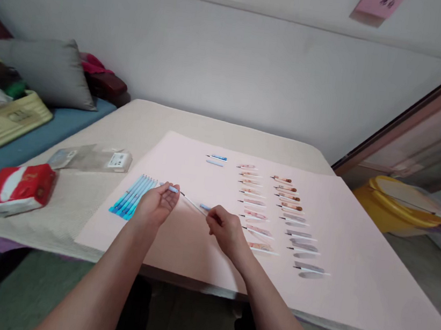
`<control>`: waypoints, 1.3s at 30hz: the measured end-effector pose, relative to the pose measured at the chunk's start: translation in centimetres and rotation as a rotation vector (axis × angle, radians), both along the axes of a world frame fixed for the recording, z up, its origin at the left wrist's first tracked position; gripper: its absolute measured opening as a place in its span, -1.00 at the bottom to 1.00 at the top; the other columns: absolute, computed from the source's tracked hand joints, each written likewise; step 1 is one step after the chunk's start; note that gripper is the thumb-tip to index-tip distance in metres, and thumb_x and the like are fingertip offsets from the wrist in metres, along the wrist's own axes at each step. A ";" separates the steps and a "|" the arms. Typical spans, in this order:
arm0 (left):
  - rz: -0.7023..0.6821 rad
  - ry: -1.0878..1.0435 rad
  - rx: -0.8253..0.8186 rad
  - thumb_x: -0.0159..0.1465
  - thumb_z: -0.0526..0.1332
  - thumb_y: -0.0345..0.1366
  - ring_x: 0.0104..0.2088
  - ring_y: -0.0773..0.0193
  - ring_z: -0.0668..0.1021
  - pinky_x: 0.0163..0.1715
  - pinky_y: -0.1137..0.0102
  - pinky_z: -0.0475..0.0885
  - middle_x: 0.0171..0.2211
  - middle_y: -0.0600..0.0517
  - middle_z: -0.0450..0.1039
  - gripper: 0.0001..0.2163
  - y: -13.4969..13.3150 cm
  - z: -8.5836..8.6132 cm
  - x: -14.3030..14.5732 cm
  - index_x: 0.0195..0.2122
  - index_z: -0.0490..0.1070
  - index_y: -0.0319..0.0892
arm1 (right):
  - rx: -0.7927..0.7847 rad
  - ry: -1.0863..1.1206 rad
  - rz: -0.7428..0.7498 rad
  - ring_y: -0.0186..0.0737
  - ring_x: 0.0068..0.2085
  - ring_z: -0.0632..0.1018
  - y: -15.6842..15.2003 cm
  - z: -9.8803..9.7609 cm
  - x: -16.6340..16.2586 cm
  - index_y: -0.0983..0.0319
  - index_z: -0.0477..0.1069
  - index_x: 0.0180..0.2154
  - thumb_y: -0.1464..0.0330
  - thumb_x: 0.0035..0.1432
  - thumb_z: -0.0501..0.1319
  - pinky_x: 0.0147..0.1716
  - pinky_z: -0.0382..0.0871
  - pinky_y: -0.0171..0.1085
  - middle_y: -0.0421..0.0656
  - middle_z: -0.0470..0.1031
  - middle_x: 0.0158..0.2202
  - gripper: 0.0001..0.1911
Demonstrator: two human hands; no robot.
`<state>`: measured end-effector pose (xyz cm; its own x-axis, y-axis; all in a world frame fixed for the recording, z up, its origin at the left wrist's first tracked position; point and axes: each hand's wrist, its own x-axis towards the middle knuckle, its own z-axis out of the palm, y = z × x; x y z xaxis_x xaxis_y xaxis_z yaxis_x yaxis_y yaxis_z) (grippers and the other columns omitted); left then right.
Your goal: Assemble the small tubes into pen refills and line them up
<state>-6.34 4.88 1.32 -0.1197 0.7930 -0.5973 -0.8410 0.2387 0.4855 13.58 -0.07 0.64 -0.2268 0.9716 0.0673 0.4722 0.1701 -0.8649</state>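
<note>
My left hand (157, 204) is closed in a pinch on a light blue pen barrel (172, 189) held just above a pink sheet (201, 249). My right hand (225, 229) is closed on the thin white refill (193, 204) that runs from the barrel toward it, with a small blue piece (204, 206) by its fingers. Several blue pens (133, 196) lie side by side on the sheet left of my left hand. Rows of taken-apart pens (274, 215) lie to the right, and another blue one (217, 159) lies at the far side.
The pink sheet covers a beige table (78, 195) against a white wall. A red tissue pack (18, 188) and a clear plastic bag (91, 158) lie at the table's left. Cushions and a yellow-green box (2, 123) are further left; a yellow bin (394, 204) stands right.
</note>
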 end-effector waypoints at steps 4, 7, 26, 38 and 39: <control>-0.025 0.005 -0.012 0.22 0.13 -0.51 -0.47 0.36 0.55 -0.50 0.50 0.50 -0.46 -0.05 0.45 -0.96 0.0 -0.1 0.1 -0.36 0.32 -0.30 | 0.010 -0.032 -0.003 -0.43 -0.57 0.41 0.0 -0.1 0.0 0.22 0.29 -0.47 0.46 0.08 0.05 -0.54 0.22 -0.46 -0.33 0.31 -0.64 -0.88; -0.030 0.027 -0.003 0.22 0.13 -0.51 -0.45 0.35 0.55 -0.48 0.50 0.50 -0.46 -0.04 0.45 -0.96 0.0 -0.1 0.1 -0.36 0.33 -0.30 | 0.030 -0.029 0.001 -0.43 -0.57 0.40 -0.1 -0.1 0.0 0.22 0.30 -0.47 0.46 0.08 0.06 -0.53 0.21 -0.46 -0.32 0.33 -0.62 -0.88; -0.126 0.184 0.110 0.17 0.20 -0.47 -0.42 0.31 0.55 -0.51 0.48 0.47 -0.42 -0.06 0.46 -0.96 -1.1 0.1 1.7 -0.37 0.33 -0.26 | 0.022 0.230 -0.064 -0.44 -0.58 0.40 -0.2 0.3 -0.8 0.20 0.30 -0.41 0.45 0.03 0.12 -0.56 0.27 -0.44 -0.33 0.32 -0.57 -0.96; -0.323 0.143 0.197 0.17 0.19 -0.41 -0.40 0.30 0.52 -0.39 0.40 0.48 -0.44 -0.05 0.43 -0.95 -3.4 0.4 5.4 -0.38 0.32 -0.25 | 0.034 0.272 -0.065 -0.42 -0.57 0.40 -0.2 -0.6 -1.4 0.20 0.31 -0.40 0.45 0.08 0.14 -0.53 0.26 -0.42 -0.33 0.33 -0.58 -0.96; -0.331 0.150 0.185 0.17 0.19 -0.41 -0.40 0.29 0.52 -0.39 0.39 0.48 -0.44 -0.05 0.43 -0.95 -3.4 0.4 5.3 -0.37 0.31 -0.25 | 0.027 0.273 -0.070 -0.42 -0.57 0.40 -0.2 -0.7 -1.4 0.20 0.31 -0.40 0.44 0.08 0.14 -0.54 0.26 -0.42 -0.33 0.33 -0.59 -0.96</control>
<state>-0.99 1.48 1.71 0.0855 0.8959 -0.4360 -0.6502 0.3817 0.6569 12.15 -0.23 -0.01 -0.1292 0.9813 0.1428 0.2339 0.1701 -0.9573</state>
